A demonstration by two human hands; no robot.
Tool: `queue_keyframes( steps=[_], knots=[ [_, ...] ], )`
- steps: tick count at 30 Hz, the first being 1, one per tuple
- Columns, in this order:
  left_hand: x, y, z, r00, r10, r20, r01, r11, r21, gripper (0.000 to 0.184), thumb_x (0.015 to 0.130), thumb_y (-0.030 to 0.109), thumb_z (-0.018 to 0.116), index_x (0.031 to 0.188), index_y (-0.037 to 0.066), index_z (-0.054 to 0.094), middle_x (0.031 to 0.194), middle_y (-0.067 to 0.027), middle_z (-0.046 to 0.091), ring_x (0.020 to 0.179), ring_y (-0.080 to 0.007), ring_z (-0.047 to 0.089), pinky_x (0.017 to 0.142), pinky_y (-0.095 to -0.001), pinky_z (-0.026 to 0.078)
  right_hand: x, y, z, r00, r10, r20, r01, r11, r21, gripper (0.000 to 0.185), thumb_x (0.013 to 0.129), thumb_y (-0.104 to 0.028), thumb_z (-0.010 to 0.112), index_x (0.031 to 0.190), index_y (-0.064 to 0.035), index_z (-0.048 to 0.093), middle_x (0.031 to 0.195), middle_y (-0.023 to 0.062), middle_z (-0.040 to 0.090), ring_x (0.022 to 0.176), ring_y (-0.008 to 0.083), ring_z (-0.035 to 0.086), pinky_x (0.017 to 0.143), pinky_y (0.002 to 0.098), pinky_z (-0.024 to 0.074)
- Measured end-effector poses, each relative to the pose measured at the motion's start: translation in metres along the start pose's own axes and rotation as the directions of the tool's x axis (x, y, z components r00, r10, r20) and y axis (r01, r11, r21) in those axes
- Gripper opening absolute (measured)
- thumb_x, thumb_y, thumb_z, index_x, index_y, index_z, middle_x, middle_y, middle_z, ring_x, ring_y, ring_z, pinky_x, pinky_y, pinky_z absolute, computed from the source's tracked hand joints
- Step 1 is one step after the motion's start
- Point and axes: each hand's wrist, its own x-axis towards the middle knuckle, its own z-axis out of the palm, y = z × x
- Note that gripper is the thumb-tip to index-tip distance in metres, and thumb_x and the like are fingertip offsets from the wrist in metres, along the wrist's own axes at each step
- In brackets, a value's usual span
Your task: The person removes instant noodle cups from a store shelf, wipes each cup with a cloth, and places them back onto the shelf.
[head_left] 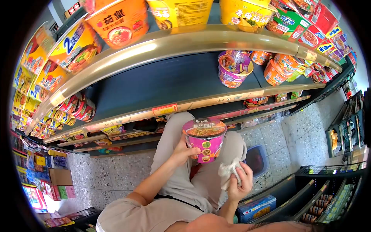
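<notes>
A purple noodle tub with a picture of noodles on its lid is held upright over my lap. My left hand wraps round its left side, thumb across the front. To the right of the tub, my right hand grips a crumpled white cloth, which is close to the tub but apart from it. Beyond my knees, a dark shelf bears purple tubs and orange tubs towards its right end.
Large noodle tubs line the upper shelf, whose metal edge curves across the view. A blue bin stands on the floor right of my knee. Behind it are low racks; a cardboard box is at left.
</notes>
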Motion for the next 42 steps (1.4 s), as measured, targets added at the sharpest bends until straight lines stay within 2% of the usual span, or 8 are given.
queue_keyframes(
  steps=[11,16,22,23,29,32,35,42],
  knots=[
    [-0.008,0.005,0.005,0.982,0.129,-0.137,-0.124,0.991,0.045,0.098,0.065,0.024,0.087,0.139,0.01,0.025,0.118,-0.0068,0.053,0.087,-0.0139,0.061,0.054,-0.0244,0.052,0.066,0.028,0.037,0.984,-0.079,0.157,0.026,0.95,0.312,0.027,0.071,0.003,0.063,0.098,0.0029,0.066,0.109,0.023,0.062,0.1,0.0331,0.061,0.09,0.0406,0.0465],
    [-0.035,0.002,0.01,0.949,0.208,-0.235,-0.208,0.978,0.025,0.098,0.065,0.023,0.086,0.139,0.01,0.024,0.118,-0.0062,0.053,0.087,-0.0126,0.061,0.052,-0.0228,0.051,0.065,0.016,0.044,0.973,-0.178,0.149,0.104,0.908,0.405,0.027,0.069,0.003,0.066,0.096,0.0024,0.068,0.109,0.0235,0.063,0.098,0.0335,0.064,0.085,0.0383,0.0509],
    [-0.071,0.009,0.01,0.958,0.223,-0.183,-0.221,0.975,0.03,0.096,0.067,0.019,0.085,0.141,0.007,0.024,0.124,-0.0086,0.051,0.108,-0.0174,0.056,0.082,-0.0307,0.053,0.036,-0.013,0.022,0.973,-0.213,0.089,0.159,0.897,0.412,0.027,0.07,0.003,0.064,0.098,0.0031,0.066,0.109,0.0235,0.063,0.101,0.0328,0.062,0.089,0.0395,0.0481],
    [-0.075,0.011,0.012,0.958,0.239,-0.16,-0.236,0.971,0.038,0.095,0.068,0.019,0.084,0.141,0.006,0.024,0.127,-0.0095,0.05,0.116,-0.0187,0.051,0.095,-0.0344,0.047,0.028,-0.018,0.018,0.977,-0.202,0.064,0.159,0.899,0.407,0.027,0.071,0.003,0.064,0.098,0.0032,0.066,0.11,0.0236,0.063,0.101,0.0328,0.062,0.089,0.0396,0.0479],
    [-0.082,0.018,0.018,0.966,0.257,-0.029,-0.256,0.966,0.04,0.091,0.069,0.026,0.084,0.139,0.007,0.028,0.12,-0.0068,0.054,0.101,-0.014,0.058,0.07,-0.0245,0.053,0.004,-0.04,-0.005,0.982,-0.184,-0.042,0.188,0.936,0.296,0.027,0.07,0.005,0.064,0.097,0.0042,0.068,0.108,0.0237,0.063,0.099,0.0328,0.063,0.088,0.0385,0.0489],
    [-0.085,0.007,0.01,0.964,0.264,0.022,-0.265,0.964,0.02,0.089,0.069,0.028,0.083,0.137,0.007,0.031,0.114,-0.0054,0.057,0.089,-0.011,0.061,0.056,-0.0202,0.051,-0.003,-0.045,-0.01,0.978,-0.198,-0.069,0.21,0.94,0.27,0.027,0.071,0.007,0.064,0.097,0.0045,0.068,0.108,0.0232,0.063,0.099,0.0318,0.064,0.088,0.0372,0.0495],
    [-0.1,0.004,0.008,0.956,0.295,0.012,-0.295,0.956,0.004,0.086,0.071,0.028,0.082,0.137,0.007,0.031,0.109,-0.0048,0.059,0.082,-0.0086,0.06,0.054,-0.0196,0.05,-0.014,-0.051,-0.01,0.983,-0.179,-0.035,0.182,0.944,0.274,0.025,0.075,0.004,0.063,0.099,0.0054,0.066,0.11,0.0217,0.063,0.103,0.0305,0.061,0.093,0.0382,0.0452],
    [-0.12,0.014,-0.01,0.935,0.354,-0.013,-0.352,0.925,-0.143,0.065,0.082,0.028,0.072,0.133,0.005,0.039,0.106,-0.0038,0.061,0.075,-0.006,0.059,0.054,-0.0187,0.048,-0.029,-0.07,0.008,0.962,-0.27,0.04,0.241,0.909,0.339,0.025,0.075,0.005,0.065,0.1,0.0037,0.068,0.11,0.0208,0.064,0.1,0.0289,0.063,0.088,0.036,0.0482]
  ],
)
